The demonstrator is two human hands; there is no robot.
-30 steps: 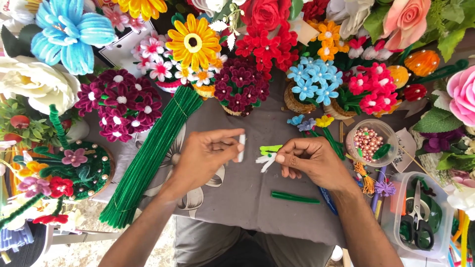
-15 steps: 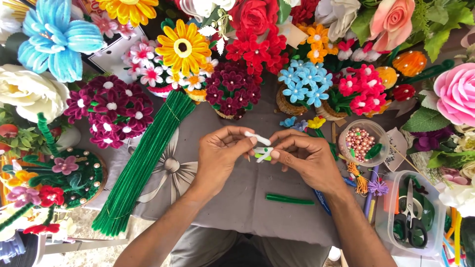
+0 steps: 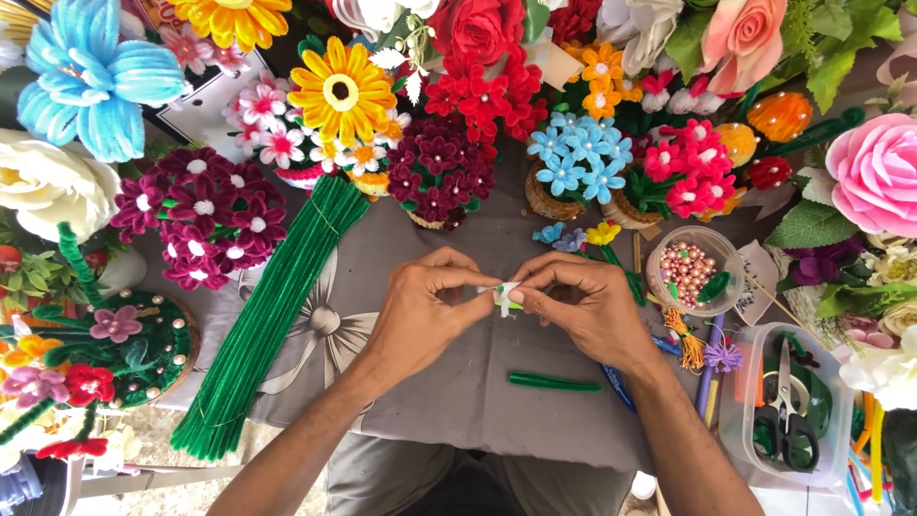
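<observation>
1. Pinching, head view: left hand (image 3: 420, 320) and right hand (image 3: 585, 308) both close fingertips on a small white pipe-cleaner flower (image 3: 505, 297) with a green stem, held above the grey cloth (image 3: 449, 401).
2. Likely feather-light, fuzzy, wire-cored; bends easily, so hold it at the twist, not the petals.
3. Packages: clear round bead tub (image 3: 690, 270) and clear scissors box (image 3: 793, 406) at right. No labels readable.

I'm looking down on a handmade-flower craft stall or home workbench. A grey cloth-covered table (image 3: 458, 401) is ringed by finished fuzzy pipe-cleaner blooms such as a yellow pipe-cleaner sunflower (image 3: 342, 93). Supplies lie about: a long bundle of green chenille stems (image 3: 272, 315), a clear cup of pink beads (image 3: 686, 272), and black-handled scissors (image 3: 785, 413) in a clear plastic tub.
</observation>
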